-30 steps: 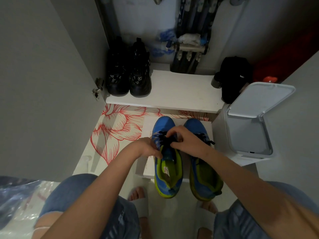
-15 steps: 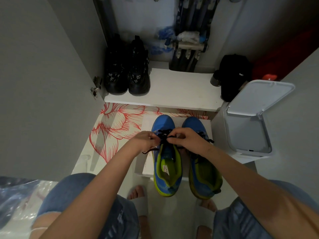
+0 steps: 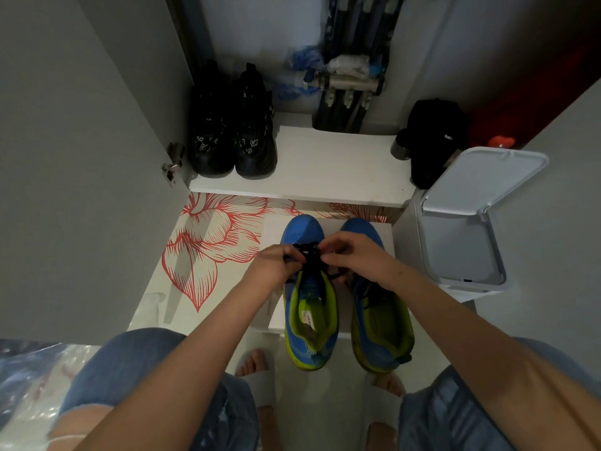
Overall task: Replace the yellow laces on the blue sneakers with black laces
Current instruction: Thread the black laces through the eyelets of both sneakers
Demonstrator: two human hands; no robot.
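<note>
1. The black lace is stretched between both hands, above the tongue of the left sneaker.
2. The left hand pinches one side of the lace and the right hand the other, fingers curled tight.
3. The lace is dark and bunched between the fingertips, and strands trail down over the tongue.
4. Both sneakers are blue with lime lining. The right sneaker stands just beside the left, toes pointing away, on a white box.

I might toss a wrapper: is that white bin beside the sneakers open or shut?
Open. The lid of the white bin stands tilted up and back, and the grey inside shows beneath it.
</note>
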